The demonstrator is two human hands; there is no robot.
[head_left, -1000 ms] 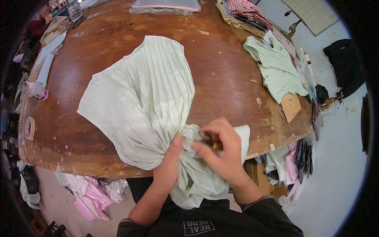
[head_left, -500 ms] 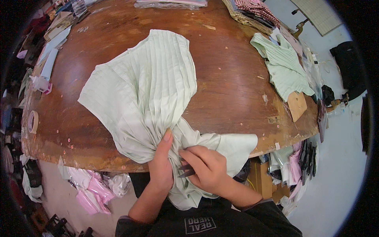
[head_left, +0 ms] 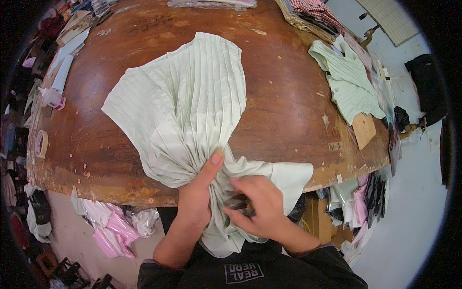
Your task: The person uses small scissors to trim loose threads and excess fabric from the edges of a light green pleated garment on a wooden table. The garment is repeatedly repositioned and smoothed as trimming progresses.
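A pale green pleated garment [head_left: 197, 86] lies spread over the table, its near part bunched up and hanging past the front edge. My left hand [head_left: 195, 200] is closed round the bunched cloth, thumb on top pointing away from me. Just to its right, my right hand [head_left: 260, 202] holds small dark snips [head_left: 239, 201] within its curled fingers, close against the folds. The snips are blurred and partly hidden by the fingers, so whether their blades touch the cloth cannot be made out. A loose flap of the garment spreads out to the right, beyond my right hand.
On the brown wooden table [head_left: 284, 111] are another light green garment [head_left: 351, 82] and a tan flat piece [head_left: 364, 130] at right. A tape roll [head_left: 41, 144] and small bottle [head_left: 53, 98] sit at left. Folded cloth [head_left: 315, 17] stands far right. Bagged pink items [head_left: 115, 226] lie below the edge.
My left hand and the garment's far part have shifted slightly right and away from me. My right hand's fingers have spread somewhat around the snips, whose blades pointed out clearly before.
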